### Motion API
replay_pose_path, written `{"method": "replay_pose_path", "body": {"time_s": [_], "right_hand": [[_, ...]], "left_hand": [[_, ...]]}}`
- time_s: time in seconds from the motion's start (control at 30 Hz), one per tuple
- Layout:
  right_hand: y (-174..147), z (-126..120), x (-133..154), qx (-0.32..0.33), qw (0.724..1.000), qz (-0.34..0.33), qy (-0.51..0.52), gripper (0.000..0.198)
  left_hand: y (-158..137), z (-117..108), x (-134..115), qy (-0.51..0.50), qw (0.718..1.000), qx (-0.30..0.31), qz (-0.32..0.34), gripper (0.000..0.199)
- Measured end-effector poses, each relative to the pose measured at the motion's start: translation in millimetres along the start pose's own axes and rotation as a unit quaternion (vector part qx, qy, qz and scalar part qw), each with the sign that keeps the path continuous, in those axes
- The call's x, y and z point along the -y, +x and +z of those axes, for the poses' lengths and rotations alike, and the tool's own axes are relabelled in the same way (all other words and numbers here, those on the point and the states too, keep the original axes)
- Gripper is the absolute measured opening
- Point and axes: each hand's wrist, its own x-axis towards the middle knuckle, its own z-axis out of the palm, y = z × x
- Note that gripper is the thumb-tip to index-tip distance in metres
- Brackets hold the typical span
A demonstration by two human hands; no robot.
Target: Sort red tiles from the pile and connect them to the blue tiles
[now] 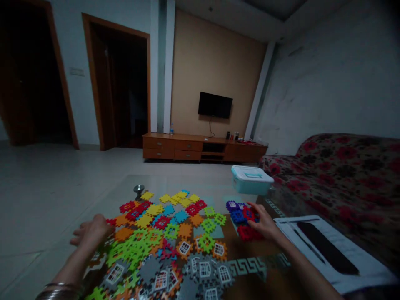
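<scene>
Tiles (pixel 162 225) of bright interlocking plastic lay spread flat over the near half of the glass table (pixel 125 196), apparently so that each colour and shape could be seen at once; grey pieces printed with white windows lay nearest the near edge. The left hand (pixel 92 233) rested at the table's left edge, fingers loosely curled and touching the outer tiles, gripping nothing. The right hand (pixel 264 223) lay toward the right edge, its fingers closed over a small stack (pixel 242 216) of red, blue and purple tiles; this stack stood apart from the spread, probably as pieces already joined. A lidded tub (pixel 251 179) stood at the far right corner, well apart from the tiles. A small metal object (pixel 138 189) stood beside the far tiles. A white sheet (pixel 353 254) bearing a dark strip lay at the right edge. A sofa (pixel 337 166) stood beyond. No brand, label or writing could be read anywhere.
</scene>
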Motion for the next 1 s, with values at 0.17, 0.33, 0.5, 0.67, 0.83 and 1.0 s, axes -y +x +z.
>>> {"method": "replay_pose_path", "body": {"time_s": [0.17,0.33,0.5,0.67,0.83,1.0], "right_hand": [[-25.9,-28.3,-46.5,0.022,0.998,0.047,-0.046,0.069],[-20.6,-21.7,-53.3,0.082,0.991,0.019,-0.104,0.07],[-20.1,-25.8,-59.8,0.093,0.989,0.024,-0.116,0.069],[-23.0,-35.6,-60.0,0.109,0.989,0.013,-0.101,0.072],[-21.4,-37.4,-53.1,0.128,0.987,0.01,-0.093,0.074],[-18.8,-31.2,-48.6,0.134,0.987,0.005,-0.089,0.074]], "left_hand": [[-36.6,-29.2,-79.5,-0.015,0.979,-0.066,0.193,0.042],[-165.5,-15.0,-194.2,-0.18,0.861,0.076,0.47,0.06],[-279.7,43.2,-255.8,-0.225,0.765,0.175,0.578,0.053],[-316.9,81.2,-268.0,-0.15,0.76,0.209,0.597,0.046],[-316.8,97.9,-270.5,-0.133,0.736,0.192,0.635,0.038],[-315.7,94.5,-269.8,-0.093,0.748,0.173,0.634,0.038]]}}
